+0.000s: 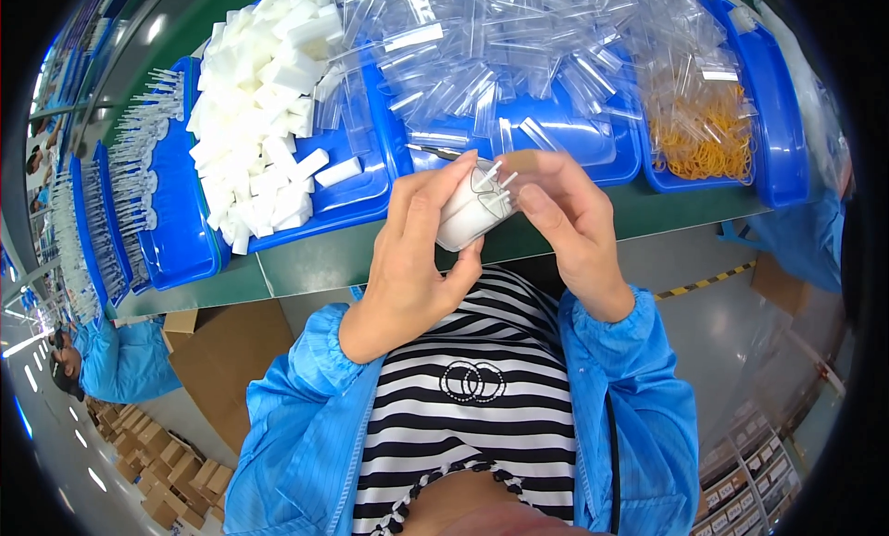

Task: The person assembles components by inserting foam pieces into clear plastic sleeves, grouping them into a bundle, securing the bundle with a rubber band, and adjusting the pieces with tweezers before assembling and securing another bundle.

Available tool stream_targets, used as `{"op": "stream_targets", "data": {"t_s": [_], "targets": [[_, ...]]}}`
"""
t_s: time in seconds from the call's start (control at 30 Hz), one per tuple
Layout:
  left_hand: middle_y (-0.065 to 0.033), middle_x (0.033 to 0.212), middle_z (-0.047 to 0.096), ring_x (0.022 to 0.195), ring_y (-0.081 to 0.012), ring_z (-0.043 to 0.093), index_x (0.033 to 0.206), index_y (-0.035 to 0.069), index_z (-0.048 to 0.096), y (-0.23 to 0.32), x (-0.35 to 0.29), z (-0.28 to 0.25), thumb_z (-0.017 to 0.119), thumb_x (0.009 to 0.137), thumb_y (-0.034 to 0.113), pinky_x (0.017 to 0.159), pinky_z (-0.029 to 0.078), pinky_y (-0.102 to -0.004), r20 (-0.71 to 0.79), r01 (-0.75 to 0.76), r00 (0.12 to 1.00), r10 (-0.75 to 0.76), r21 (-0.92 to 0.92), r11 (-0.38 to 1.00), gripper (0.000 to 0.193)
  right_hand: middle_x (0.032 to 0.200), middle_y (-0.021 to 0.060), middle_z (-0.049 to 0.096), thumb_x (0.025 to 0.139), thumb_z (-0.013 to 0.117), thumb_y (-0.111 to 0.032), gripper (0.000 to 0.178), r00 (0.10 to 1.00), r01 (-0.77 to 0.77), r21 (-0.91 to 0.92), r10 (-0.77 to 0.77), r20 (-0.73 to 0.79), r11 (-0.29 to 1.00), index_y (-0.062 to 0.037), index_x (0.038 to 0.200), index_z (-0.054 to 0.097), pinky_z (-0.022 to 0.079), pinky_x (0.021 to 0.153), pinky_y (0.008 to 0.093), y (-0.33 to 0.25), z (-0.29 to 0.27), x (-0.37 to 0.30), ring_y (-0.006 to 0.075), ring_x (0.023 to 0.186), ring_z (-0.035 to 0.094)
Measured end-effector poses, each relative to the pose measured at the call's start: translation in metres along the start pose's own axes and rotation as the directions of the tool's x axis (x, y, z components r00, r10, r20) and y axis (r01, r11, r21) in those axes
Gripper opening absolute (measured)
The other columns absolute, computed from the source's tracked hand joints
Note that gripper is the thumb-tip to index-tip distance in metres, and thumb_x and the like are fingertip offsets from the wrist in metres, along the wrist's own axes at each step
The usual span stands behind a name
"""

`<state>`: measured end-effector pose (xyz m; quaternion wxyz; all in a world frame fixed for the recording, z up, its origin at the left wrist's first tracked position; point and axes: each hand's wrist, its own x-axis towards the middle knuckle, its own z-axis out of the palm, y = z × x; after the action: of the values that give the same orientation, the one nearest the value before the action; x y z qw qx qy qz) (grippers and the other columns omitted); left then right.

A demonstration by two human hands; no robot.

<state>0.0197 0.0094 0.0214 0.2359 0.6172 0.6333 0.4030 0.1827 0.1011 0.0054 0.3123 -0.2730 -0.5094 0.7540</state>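
Observation:
My left hand (403, 268) is wrapped round a small white bundle (472, 217), thumb below and fingers along its far side. The bundle looks like pale rounded pieces side by side, with a thin dark loop around them and several white sticks poking out toward my right hand. Beside those stick ends is my right hand (579, 230), its thumb and curled fingers apart and a little blurred. I see nothing held in it. A dark, slim pointed tool (433, 153) lies at the tray edge just beyond my left fingertips.
Along the green bench (343, 249) stand blue trays. One holds white foam blocks (269, 101), the middle one clear plastic sleeves (519, 55), and another yellow rubber bands (704, 143). White stick-like parts (139, 156) fill trays at left. A person in blue (134, 360) is at far left, near cardboard boxes (171, 462).

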Motion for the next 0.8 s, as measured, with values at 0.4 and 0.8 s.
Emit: {"op": "stream_targets", "data": {"t_s": [0.4, 0.8], "targets": [[-0.0092, 0.103, 0.065, 0.091, -0.0175, 0.063, 0.124, 0.002, 0.053, -0.006, -0.002, -0.001, 0.076, 0.081, 0.012, 0.081, 0.051, -0.0306, 0.199, 0.392, 0.920, -0.338, -0.493, 0.777, 0.050, 0.114, 0.0128, 0.064, 0.099, 0.054, -0.009, 0.024, 0.996, 0.082, -0.195, -0.077, 0.032, 0.977, 0.0042, 0.119, 0.057, 0.052, 0.088, 0.0299, -0.006, -0.007, -0.004, 0.0173, 0.100, 0.063], [-0.0110, 0.086, 0.065, 0.080, -0.0207, 0.069, 0.105, 0.001, 0.053, -0.005, 0.002, -0.013, 0.078, 0.074, -0.002, 0.072, 0.057, -0.0304, 0.221, 0.408, 0.872, -0.437, -0.821, 0.399, 0.040, 0.104, 0.0146, 0.068, 0.097, 0.057, -0.007, 0.019, 0.833, 0.124, -0.546, -0.386, -0.397, 0.829, 0.0042, 0.113, 0.060, 0.052, 0.089, 0.0296, -0.039, -0.081, -0.017, 0.0197, 0.098, 0.067]]}}
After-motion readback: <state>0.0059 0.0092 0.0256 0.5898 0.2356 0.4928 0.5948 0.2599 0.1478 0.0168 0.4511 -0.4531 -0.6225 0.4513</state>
